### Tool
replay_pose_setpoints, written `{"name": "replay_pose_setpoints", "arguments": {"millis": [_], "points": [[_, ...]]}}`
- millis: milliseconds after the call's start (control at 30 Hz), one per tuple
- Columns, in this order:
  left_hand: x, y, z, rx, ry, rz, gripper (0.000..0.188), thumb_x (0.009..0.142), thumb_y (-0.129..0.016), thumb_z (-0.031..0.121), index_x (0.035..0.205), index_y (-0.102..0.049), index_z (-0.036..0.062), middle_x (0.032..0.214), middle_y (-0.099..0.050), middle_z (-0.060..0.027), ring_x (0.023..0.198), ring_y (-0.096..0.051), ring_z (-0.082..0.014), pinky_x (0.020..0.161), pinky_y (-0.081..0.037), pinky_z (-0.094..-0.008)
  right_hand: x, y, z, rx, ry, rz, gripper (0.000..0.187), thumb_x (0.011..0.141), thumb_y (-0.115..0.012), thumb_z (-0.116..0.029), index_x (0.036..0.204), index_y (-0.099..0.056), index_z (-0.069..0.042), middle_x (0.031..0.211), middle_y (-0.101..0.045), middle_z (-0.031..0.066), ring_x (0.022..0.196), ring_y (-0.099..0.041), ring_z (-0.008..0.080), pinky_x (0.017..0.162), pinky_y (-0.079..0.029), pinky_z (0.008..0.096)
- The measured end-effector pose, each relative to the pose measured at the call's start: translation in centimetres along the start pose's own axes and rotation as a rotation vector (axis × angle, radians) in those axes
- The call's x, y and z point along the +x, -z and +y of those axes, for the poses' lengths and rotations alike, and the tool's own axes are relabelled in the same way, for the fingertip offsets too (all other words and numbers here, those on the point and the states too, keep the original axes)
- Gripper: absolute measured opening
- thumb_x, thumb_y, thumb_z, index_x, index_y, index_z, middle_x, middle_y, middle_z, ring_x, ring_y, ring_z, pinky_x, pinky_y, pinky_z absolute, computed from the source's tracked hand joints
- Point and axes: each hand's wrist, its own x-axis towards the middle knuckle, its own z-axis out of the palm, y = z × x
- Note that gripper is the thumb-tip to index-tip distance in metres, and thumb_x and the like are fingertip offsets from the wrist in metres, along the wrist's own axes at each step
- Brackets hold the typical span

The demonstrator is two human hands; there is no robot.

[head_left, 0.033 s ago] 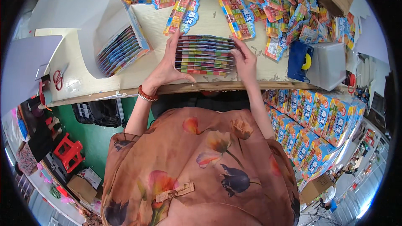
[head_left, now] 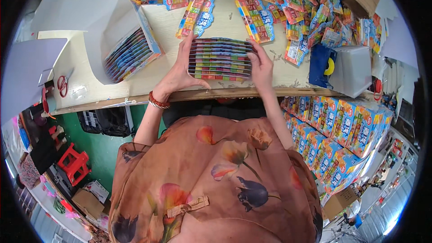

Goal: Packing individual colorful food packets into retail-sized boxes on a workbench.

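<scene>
Packs in hand: I'm holding a row of flat, colourful packs point(head_left: 219, 60) between both hands, just above the table's front edge in my view; whether it is resting on the table point(head_left: 222, 27), I can't tell. My left hand point(head_left: 181, 71) is half open, its fingers bracing the left side, its thumb stretching apart below the lower edge. My right hand point(head_left: 262, 66) is curving loosely round the right side, thumb and fingertips pressing near the upper corner.

Change: very little. My right wrist is shifting slightly inward; the row is keeping its place and spacing. Reading: I'm steadying or evening the packs, probably, rather than carrying them.

Around: an open white carton point(head_left: 108, 13) is standing left, holding similar packs; loose packs point(head_left: 294, 0) are lying beyond.
</scene>
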Motion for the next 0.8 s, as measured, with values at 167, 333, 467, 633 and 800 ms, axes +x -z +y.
{"name": "replay_pose_setpoints", "arguments": {"millis": [167, 333, 467, 633, 800], "points": [[-0.1, -0.5, 0.0, 0.016, 0.01, 0.056, 0.128, 0.057, -0.089, 0.028, 0.148, -0.002, 0.0035, 0.138, -0.029, -0.0215, 0.13, -0.031, -0.0345, 0.109, -0.028, -0.0413, -0.4, -1.0, -0.5, -0.157, 0.111, 0.055, 0.035, 0.092, -0.046, 0.004, 0.127, -0.047, -0.001, 0.116, -0.056, 0.0185, 0.107, -0.057, 0.0325, 0.089, -0.045, 0.0354], [-0.6, -0.6, -0.3, 0.026, -0.064, 0.07, 0.122, 0.057, -0.09, 0.027, 0.149, -0.01, 0.0085, 0.132, -0.032, -0.02, 0.124, -0.038, -0.0346, 0.104, -0.036, -0.0417, -0.4, -0.8, -0.5, -0.181, 0.134, 0.038, 0.036, 0.092, -0.045, 0.004, 0.128, -0.046, -0.002, 0.117, -0.056, 0.0189, 0.108, -0.056, 0.033, 0.089, -0.045, 0.0356], [-0.8, -0.6, -0.1, 0.049, -0.109, 0.083, 0.118, 0.058, -0.089, 0.025, 0.149, -0.015, 0.0116, 0.132, -0.031, -0.0189, 0.123, -0.039, -0.034, 0.103, -0.038, -0.0416, -0.5, -0.8, -0.7, -0.128, 0.113, 0.013, 0.037, 0.092, -0.044, 0.006, 0.128, -0.045, -0.002, 0.119, -0.054, 0.019, 0.108, -0.056, 0.0331, 0.089, -0.045, 0.0355], [-0.8, -0.3, 0.5, 0.086, -0.154, 0.055, 0.111, 0.057, -0.088, 0.017, 0.147, -0.024, 0.0115, 0.132, -0.03, -0.0175, 0.122, -0.041, -0.0333, 0.103, -0.04, -0.0411, -0.9, -0.7, -0.6, -0.14, 0.135, 0.025, 0.038, 0.092, -0.043, 0.006, 0.129, -0.045, -0.003, 0.12, -0.054, 0.0185, 0.109, -0.056, 0.0329, 0.089, -0.045, 0.0351], [-0.6, -0.4, 0.8, 0.071, -0.102, 0.091, 0.107, 0.056, -0.088, 0.014, 0.145, -0.029, 0.0122, 0.133, -0.03, -0.0172, 0.122, -0.042, -0.0332, 0.102, -0.042, -0.0408, -0.8, -0.5, -1.2, -0.151, 0.123, 0.016, 0.039, 0.092, -0.044, 0.006, 0.129, -0.045, -0.004, 0.119, -0.055, 0.0183, 0.108, -0.056, 0.0326, 0.088, -0.045, 0.034]]}}
